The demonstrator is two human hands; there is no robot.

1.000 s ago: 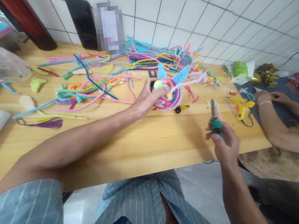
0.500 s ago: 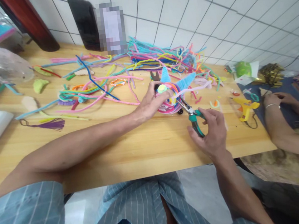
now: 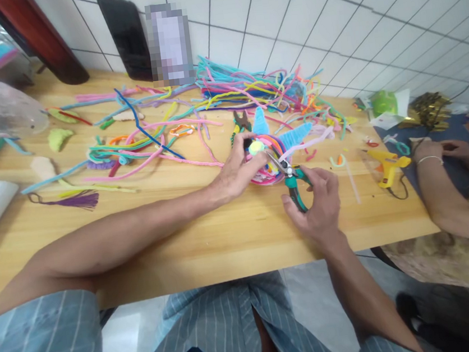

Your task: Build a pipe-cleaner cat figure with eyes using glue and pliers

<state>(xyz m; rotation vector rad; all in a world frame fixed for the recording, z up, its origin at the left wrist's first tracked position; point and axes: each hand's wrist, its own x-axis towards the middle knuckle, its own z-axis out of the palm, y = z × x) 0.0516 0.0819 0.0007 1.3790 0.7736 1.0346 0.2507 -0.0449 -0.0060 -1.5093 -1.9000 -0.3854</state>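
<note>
My left hand (image 3: 239,167) is closed around a colourful pipe-cleaner craft (image 3: 267,177) with two pointed light-blue pieces (image 3: 295,135) sticking out at its upper right. My right hand (image 3: 320,200) grips pliers (image 3: 295,189) with green and black handles. Their slim metal jaws reach into the front of the craft, close to my left thumb; what lies between the jaws is too small to tell. A pale lilac pipe cleaner (image 3: 311,142) extends to the right from the craft. Just behind my left hand lies a second pair of pliers (image 3: 241,123).
Loose pipe cleaners (image 3: 245,84) heap along the tiled wall, and more (image 3: 130,148) spread to the left. A purple tassel (image 3: 76,199) lies at left. On the right are a yellow glue gun (image 3: 386,167) and another person's hands (image 3: 430,151). A black phone (image 3: 126,38) leans on the wall.
My right hand and the pliers have moved left, and the jaws now sit deeper over the front of the craft. The left hand keeps its hold. The view has shifted slightly.
</note>
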